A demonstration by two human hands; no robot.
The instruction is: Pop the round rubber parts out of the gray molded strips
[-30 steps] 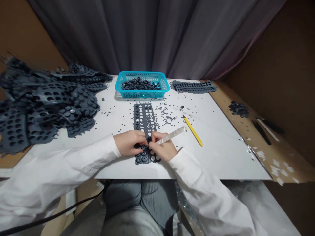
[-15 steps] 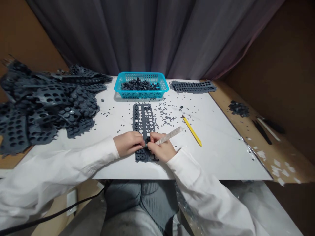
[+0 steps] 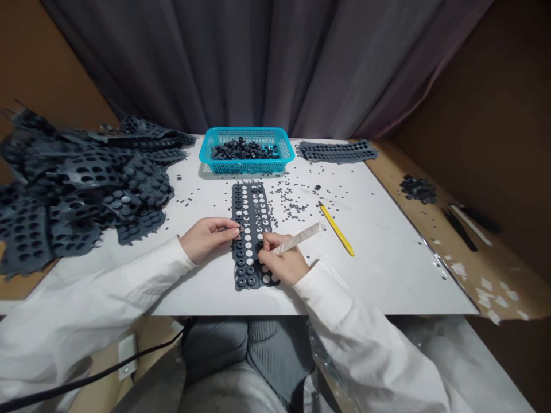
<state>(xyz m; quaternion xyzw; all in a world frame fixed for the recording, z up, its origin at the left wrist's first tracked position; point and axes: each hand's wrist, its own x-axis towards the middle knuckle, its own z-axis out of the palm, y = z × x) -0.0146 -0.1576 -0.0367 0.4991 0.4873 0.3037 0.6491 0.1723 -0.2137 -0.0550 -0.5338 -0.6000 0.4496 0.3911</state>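
A dark rubber sheet [image 3: 253, 215] with rows of round holes lies upright on the white table; some holes hold dark rings, others show white. My left hand [image 3: 209, 236] is at the sheet's left edge, thumb and forefinger pinched together; whatever is between them is too small to make out. Over the lower right part of the sheet, my right hand [image 3: 283, 259] is closed around a pale wrapped stick [image 3: 300, 237]. The stick's lower tip is hidden by the fingers.
A blue basket [image 3: 247, 168] of dark pieces stands behind the sheet. Dark sheets [image 3: 81, 189] are heaped at left, another strip [image 3: 338, 151] lies back right. A yellow tool [image 3: 336, 229] and small scattered dark bits [image 3: 295, 207] lie right of the sheet.
My left hand has moved up and left, from beside my right hand to the sheet's left edge, uncovering the lower rows. My right hand has hardly moved.
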